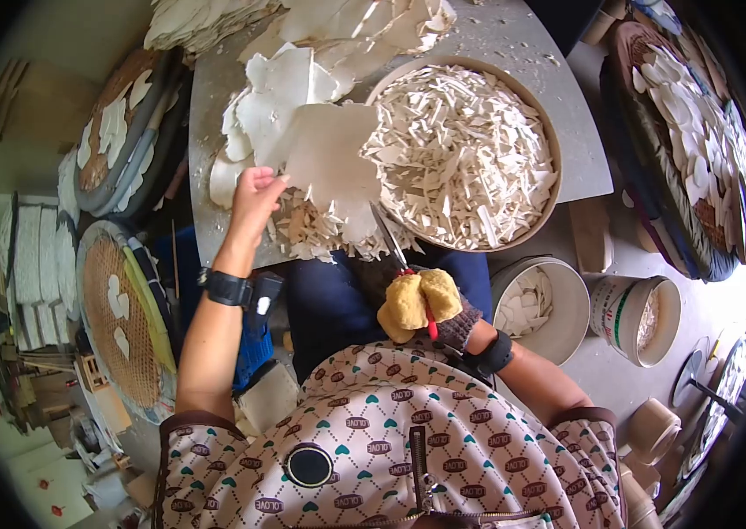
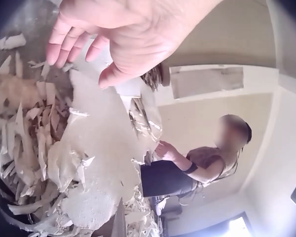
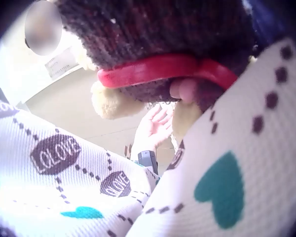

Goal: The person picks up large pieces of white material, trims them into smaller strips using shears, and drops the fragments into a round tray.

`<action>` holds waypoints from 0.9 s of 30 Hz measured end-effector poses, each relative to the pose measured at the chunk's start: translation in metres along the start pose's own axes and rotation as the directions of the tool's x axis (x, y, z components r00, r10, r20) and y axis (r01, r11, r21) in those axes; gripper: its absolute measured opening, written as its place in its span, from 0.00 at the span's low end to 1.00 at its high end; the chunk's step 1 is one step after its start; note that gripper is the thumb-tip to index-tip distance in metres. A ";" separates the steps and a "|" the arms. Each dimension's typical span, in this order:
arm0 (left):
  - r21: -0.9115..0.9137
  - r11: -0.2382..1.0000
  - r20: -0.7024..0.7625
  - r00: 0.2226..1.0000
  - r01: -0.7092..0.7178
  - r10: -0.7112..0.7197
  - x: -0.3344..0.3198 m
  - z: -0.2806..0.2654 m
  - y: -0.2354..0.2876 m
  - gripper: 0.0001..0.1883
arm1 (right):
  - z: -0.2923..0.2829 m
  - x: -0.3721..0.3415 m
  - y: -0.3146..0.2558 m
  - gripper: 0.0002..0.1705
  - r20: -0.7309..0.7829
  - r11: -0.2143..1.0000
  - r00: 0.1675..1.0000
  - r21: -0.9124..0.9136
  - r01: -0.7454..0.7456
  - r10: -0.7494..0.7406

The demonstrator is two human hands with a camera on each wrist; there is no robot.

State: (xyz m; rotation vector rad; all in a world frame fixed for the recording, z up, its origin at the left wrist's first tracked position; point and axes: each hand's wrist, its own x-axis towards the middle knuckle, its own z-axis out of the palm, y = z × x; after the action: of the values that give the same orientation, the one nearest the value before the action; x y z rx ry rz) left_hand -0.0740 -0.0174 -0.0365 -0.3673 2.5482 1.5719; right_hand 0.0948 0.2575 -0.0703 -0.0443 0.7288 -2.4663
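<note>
At one o'clock on the grey table [image 1: 589, 172], a wide basin [image 1: 556, 145] is holding heaped pale chips [image 1: 452, 159]; past three o'clock a white bucket [image 1: 571, 313] is holding flat pieces [image 1: 524, 309], and beyond it a labelled bucket [image 1: 611, 304] is holding scraps [image 1: 650, 317]. At eleven o'clock a pale sheet [image 1: 333, 159] is overlapping the basin's rim and loose offcuts [image 1: 307, 231]. At ten, the left hand [image 1: 256, 201] is reaching near the sheet, fingers loosely bent, gripping nothing. At four, the padded right hand [image 1: 417, 304] is curling round red-handled scissors [image 1: 389, 236].
</note>
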 end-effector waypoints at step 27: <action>-0.432 0.867 -0.166 0.967 -0.248 0.194 -0.066 -0.054 0.058 0.17 | -0.026 0.011 0.020 0.14 -0.038 0.992 0.997 -0.104 -0.075 0.071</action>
State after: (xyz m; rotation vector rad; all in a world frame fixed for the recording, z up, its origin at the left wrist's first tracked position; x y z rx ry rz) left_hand -0.0251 -0.0319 0.0529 -0.2167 2.3481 2.3019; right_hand 0.0908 0.2508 -0.1040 -0.0144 0.8602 -2.3631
